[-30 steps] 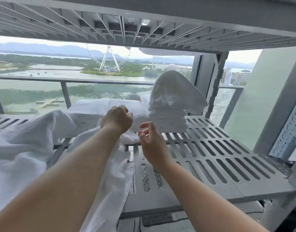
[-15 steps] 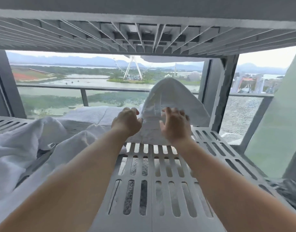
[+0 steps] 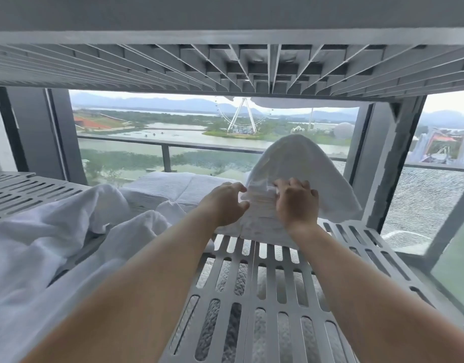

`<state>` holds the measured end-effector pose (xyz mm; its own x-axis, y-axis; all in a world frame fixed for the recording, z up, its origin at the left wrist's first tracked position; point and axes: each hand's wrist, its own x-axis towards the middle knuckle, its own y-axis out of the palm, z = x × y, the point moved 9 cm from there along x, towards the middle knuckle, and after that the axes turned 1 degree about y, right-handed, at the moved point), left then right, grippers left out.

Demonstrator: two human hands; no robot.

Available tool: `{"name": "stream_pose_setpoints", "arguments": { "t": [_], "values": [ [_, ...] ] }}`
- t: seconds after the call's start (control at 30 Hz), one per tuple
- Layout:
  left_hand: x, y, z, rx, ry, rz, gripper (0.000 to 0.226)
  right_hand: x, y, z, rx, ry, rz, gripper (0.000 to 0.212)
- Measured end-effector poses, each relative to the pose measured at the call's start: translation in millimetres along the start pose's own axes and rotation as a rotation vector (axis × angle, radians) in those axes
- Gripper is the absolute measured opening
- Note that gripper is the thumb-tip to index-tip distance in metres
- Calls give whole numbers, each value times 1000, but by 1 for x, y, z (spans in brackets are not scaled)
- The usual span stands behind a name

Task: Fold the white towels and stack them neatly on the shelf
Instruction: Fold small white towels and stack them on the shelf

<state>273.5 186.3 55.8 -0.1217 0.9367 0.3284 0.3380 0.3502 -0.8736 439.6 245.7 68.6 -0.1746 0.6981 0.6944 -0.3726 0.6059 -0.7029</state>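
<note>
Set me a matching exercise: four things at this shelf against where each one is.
1 left hand
2 right hand
3 draped towel
4 unfolded towels

A crumpled at the left of the shelf
B over the top of the folded stack
C on the folded stack's front
D at the folded stack's left edge

Pairs: 1-D, 2-C, 3-B, 4-A.

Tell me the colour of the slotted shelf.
Grey shelf, seen best in the head view.

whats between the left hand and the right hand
The stack of folded white towels: its layered front fills the gap between the left hand and the right hand, with no bare shelf between them. The head view shows this.
</note>
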Motion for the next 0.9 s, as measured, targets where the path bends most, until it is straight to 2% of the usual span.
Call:
{"name": "stream_pose_setpoints", "arguments": {
  "t": [0.13,0.27,0.33,0.43,0.53,0.67,0.73,0.8,0.9],
  "values": [
    [15,7,-19,-56,90,21,56,5,-7,-8,65,17,-54,32],
    [20,5,-39,-92,190,-68,65,-2,-17,-5,91,-6,-105,29],
    [22,0,-43,-133,219,-114,57,-10,-25,-4,101,-22,-150,29],
    [21,-15,-46,-340,248,-237,32,-18,-36,-9,108,-14,-202,30],
    [18,-29,-46,-447,276,-323,35,-21,-39,-13,153,13,-175,31],
    [19,-21,-43,-436,253,-225,53,-29,-45,-18,239,56,-141,33],
    [20,-11,-41,-462,200,-153,49,-37,-53,-19,232,56,-162,34],
    [19,-4,-40,-592,155,-104,41,-46,-59,-15,189,16,-171,35],
    [14,6,-48,-709,155,-41,30,-61,-70,-10,100,-47,-209,31]
  ]
}}
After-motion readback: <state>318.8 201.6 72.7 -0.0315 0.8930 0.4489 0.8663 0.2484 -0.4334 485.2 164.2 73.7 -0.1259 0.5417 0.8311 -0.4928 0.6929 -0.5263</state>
